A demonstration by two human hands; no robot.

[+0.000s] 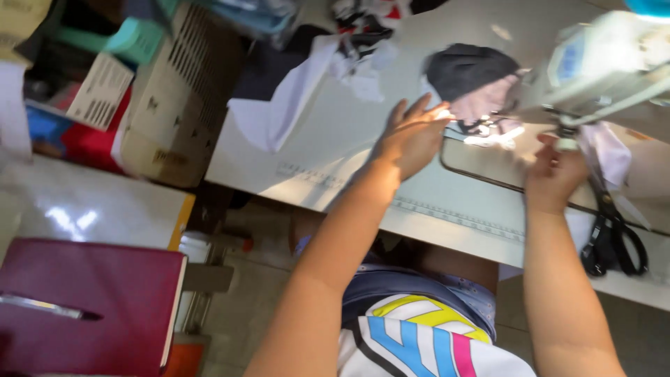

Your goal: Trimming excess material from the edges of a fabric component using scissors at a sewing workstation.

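Head view shows the left hand (412, 136) spread flat on fabric (481, 105) while the right hand (555, 174) pinches it beneath the sewing machine (600, 63), where fingertips risk the needle.

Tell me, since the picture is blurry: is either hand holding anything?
Left hand lies flat on the table, holding nothing. Right hand at the sewing machine: cannot tell.

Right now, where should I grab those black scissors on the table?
Take the scissors by the two loop handles, which point toward the table's near edge, coming in from that side. The blades point away toward the sewing machine, partly under white cloth.
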